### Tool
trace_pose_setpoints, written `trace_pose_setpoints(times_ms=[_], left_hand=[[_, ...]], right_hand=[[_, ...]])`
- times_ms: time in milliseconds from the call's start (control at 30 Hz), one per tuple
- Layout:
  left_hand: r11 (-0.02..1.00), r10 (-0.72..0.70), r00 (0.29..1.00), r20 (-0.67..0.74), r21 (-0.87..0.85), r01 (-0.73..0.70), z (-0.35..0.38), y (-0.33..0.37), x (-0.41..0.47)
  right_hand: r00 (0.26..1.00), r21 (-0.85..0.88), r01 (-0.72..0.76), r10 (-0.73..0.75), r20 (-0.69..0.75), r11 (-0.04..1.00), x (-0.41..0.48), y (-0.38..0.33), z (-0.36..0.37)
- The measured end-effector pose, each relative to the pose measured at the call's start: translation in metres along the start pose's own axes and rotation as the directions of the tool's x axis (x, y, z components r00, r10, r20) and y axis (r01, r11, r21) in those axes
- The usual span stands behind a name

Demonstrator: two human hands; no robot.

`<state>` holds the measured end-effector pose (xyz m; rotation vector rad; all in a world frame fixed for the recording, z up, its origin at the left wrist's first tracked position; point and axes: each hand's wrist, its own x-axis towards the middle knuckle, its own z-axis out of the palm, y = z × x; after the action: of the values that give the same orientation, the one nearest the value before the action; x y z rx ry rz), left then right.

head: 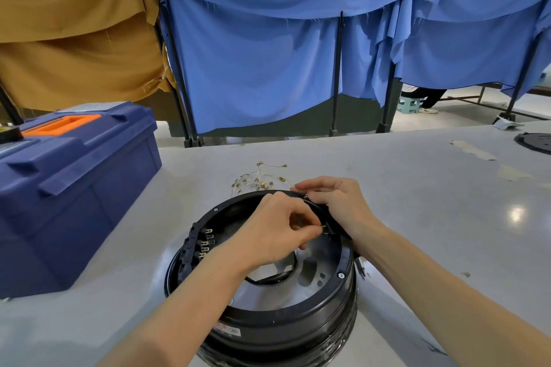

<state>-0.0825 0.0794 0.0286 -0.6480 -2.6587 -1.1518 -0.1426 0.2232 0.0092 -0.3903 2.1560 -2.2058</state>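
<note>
Shell: upturned black round plastic housing [283,319].
Left hand [268,235]: pinches small brass connector [323,226] at rim.
Right hand [337,202]: grips rim.
Pending, likely: loose white brass-tipped wires [259,180].

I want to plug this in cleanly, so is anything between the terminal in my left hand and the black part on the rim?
Nothing visible. The left hand pinches the terminal right at the black part; the right hand holds the rim beside it.

A pale grey surface [417,217] carries a blue toolbox [74,202] at left. A black round housing [283,322] stands near the front edge, with loose wires [262,179] just beyond it.
</note>
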Motion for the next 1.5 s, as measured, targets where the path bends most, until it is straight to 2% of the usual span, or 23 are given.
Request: trace_pose_setpoints(times_ms=[133,233,333,467,533,567,667,800,900,1033,1100,1167,1200,1367,1500], left_hand=[[0.998,-0.046,0.999,0.008,-0.03,0.047,-0.003,0.002,-0.001],[0.996,-0.083,0.984,-0.155,-0.002,0.084,-0.005,-0.001,0.001],[0.953,-0.083,0.93,-0.357,0.245,0.179,-0.017,-0.01,0.008],[0.815,-0.137,0.962,-0.237,0.525,0.246,-0.025,-0.026,0.012],[0.754,-0.149,0.961,-0.231,0.602,0.262,-0.026,-0.029,0.011],[0.761,-0.159,0.96,-0.232,0.591,0.268,-0.027,-0.031,0.01],[0.863,-0.206,0.955,-0.215,0.421,0.281,-0.03,-0.034,0.007],[0.829,-0.209,0.949,-0.236,0.472,0.3,-0.022,-0.034,0.008],[0.813,-0.209,0.945,-0.252,0.493,0.311,-0.02,-0.035,0.009],[0.802,-0.214,0.943,-0.254,0.506,0.318,-0.019,-0.035,0.009],[0.8,-0.219,0.942,-0.255,0.506,0.323,-0.018,-0.035,0.009],[0.8,-0.224,0.942,-0.25,0.504,0.325,-0.019,-0.035,0.008],[0.799,-0.229,0.942,-0.247,0.505,0.327,-0.019,-0.035,0.008],[0.799,-0.242,0.942,-0.235,0.502,0.33,-0.019,-0.034,0.007],[0.79,-0.246,0.941,-0.231,0.515,0.333,-0.019,-0.033,0.007]], right_hand=[[1.0,-0.004,-0.009,0.009,-0.006,1.0,-0.001,-0.001,0.001],[0.999,0.029,-0.032,0.032,-0.013,0.999,-0.003,-0.003,0.001],[0.998,-0.012,-0.027,0.027,-0.049,1.0,-0.006,-0.002,0.002],[0.993,-0.089,-0.017,0.007,-0.121,0.996,-0.006,-0.001,0.008],[0.986,-0.095,-0.045,0.029,-0.163,0.994,-0.002,-0.003,0.008],[0.98,-0.099,-0.069,0.049,-0.19,0.993,0.002,-0.004,0.005],[0.97,-0.148,-0.141,0.106,-0.22,0.979,0.017,-0.005,-0.011],[0.979,-0.416,-0.138,0.06,-0.196,0.899,0.037,0.009,-0.029],[0.997,-0.598,-0.078,0.061,-0.049,0.798,0.051,0.018,-0.028],[0.985,-0.702,0.059,0.073,0.157,0.71,0.067,0.024,-0.015],[0.974,-0.804,0.117,0.091,0.208,0.584,0.077,0.028,-0.008],[0.972,-0.905,0.126,0.134,0.195,0.406,0.084,0.031,-0.003],[0.975,-0.926,0.117,0.138,0.177,0.36,0.086,0.032,-0.002],[0.996,-0.911,0.077,0.01,0.088,0.405,0.082,0.034,-0.006],[0.999,-0.92,0.03,-0.044,0.014,0.392,0.078,0.035,-0.012]])
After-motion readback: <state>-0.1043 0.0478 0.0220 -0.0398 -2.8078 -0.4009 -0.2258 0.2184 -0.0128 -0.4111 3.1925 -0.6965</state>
